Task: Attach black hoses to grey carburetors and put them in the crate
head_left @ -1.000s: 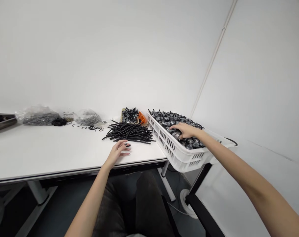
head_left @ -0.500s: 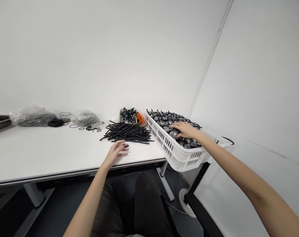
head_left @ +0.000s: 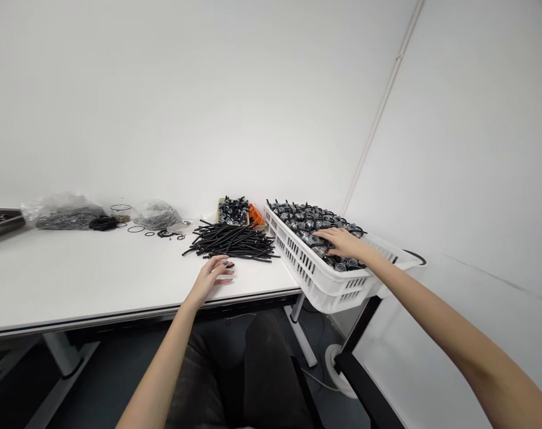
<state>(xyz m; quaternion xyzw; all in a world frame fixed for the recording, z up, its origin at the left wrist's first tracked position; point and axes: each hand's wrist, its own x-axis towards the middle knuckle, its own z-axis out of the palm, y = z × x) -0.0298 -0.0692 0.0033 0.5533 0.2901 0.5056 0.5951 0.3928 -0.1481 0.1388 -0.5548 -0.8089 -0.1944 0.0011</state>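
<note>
My left hand [head_left: 209, 279] is over the table's front part, just in front of a pile of thin black rubber tubes [head_left: 232, 241]. Its fingers are loosely curled, and a small dark part [head_left: 229, 265] shows at the fingertips; its kind is too small to tell. To the right, my right hand [head_left: 342, 241] lies over a white plastic basket [head_left: 315, 280] heaped with grey and black fittings [head_left: 304, 214]. The fingers of that hand are stretched and apart, touching the top fittings, and nothing is visibly gripped.
Behind the tubes are a small box of fittings [head_left: 232, 210] and an orange bin [head_left: 255, 214]. Plastic bags [head_left: 69, 211], black rings [head_left: 135, 229] and a metal tray [head_left: 5, 223] lie leftward on the white table [head_left: 96, 277]. The basket overhangs the table's right end.
My right hand has shifted slightly right and down over the fittings. My left hand stays almost where it was.
</note>
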